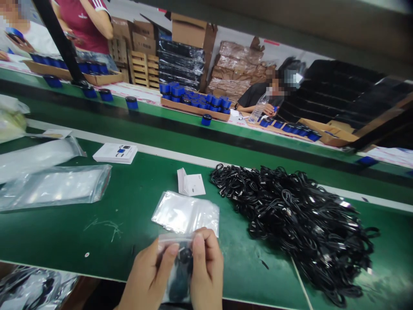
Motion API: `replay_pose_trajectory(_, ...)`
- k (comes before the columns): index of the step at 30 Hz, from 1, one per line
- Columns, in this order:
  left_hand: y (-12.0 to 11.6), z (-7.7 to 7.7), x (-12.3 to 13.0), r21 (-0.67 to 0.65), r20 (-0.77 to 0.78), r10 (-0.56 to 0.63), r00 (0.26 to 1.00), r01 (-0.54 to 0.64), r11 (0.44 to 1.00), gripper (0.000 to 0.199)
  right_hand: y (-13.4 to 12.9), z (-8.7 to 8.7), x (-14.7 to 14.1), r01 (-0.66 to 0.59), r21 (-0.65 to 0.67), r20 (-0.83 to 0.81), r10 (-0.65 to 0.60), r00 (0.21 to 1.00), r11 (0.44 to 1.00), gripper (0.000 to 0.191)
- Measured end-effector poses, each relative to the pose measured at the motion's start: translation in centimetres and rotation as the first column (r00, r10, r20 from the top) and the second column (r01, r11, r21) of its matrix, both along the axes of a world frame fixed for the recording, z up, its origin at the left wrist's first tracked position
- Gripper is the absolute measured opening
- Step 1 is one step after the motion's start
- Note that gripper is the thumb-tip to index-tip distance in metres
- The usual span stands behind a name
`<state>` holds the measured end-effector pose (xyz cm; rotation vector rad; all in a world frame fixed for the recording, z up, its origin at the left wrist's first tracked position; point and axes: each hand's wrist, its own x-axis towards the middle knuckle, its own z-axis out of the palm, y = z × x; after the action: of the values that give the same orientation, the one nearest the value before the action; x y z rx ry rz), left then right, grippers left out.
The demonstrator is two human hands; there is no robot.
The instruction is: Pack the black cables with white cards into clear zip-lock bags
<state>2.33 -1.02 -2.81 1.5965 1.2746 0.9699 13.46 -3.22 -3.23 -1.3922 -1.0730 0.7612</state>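
Between my hands, at the table's front edge, is a small clear zip bag [176, 282] with a dark cable inside. My left hand [150, 269] pinches its upper left side, thumb on top. At the upper right corner, my right hand [206, 262] grips the bag between thumb and curled fingers. Just beyond lies a stack of empty clear bags [180, 212]. A folded white leaflet [195, 184] stands partly open behind that stack. To the right spreads a large heap of black cables [290, 215] with metal plugs.
Large plastic bags [64, 185] and a stack of printed leaflets [116, 153] lie at the left. A green conveyor belt [155, 129] runs behind, carrying blue-and-black items [206, 120]. Several people work beyond it beside cartons [196, 108]. Bagged cables [35, 286] sit below the left front edge.
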Motion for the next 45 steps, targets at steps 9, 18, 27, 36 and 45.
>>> replay_pose_trajectory(9,-1.2,-0.9,0.4,0.267,0.015,0.109,0.994,-0.109,0.958,0.013,-1.2,-0.6,-1.3,-0.138,0.011,0.289,0.129,0.949,0.99,0.047)
replay_pose_trajectory(18,-0.1,0.8,0.1,0.118,0.068,0.068,0.995,-0.076,0.99,0.021,-0.9,0.6,0.4,-0.084,-0.004,0.202,0.083,0.976,0.996,0.022)
replay_pose_trajectory(27,1.5,1.8,-1.7,0.049,-0.066,-0.22,0.973,0.223,0.974,0.017,0.4,1.7,2.7,-0.233,0.094,0.25,0.204,0.947,0.968,0.013)
replay_pose_trajectory(36,1.1,2.5,-1.2,0.016,-0.004,-0.114,0.993,0.114,0.993,0.026,0.0,1.3,1.9,-0.185,0.107,0.241,0.155,0.958,0.977,0.016)
replay_pose_trajectory(45,1.6,1.8,-2.1,0.056,-0.019,-0.17,0.985,0.171,0.984,0.012,0.3,2.3,3.6,-0.313,0.039,0.232,0.296,0.927,0.949,0.013)
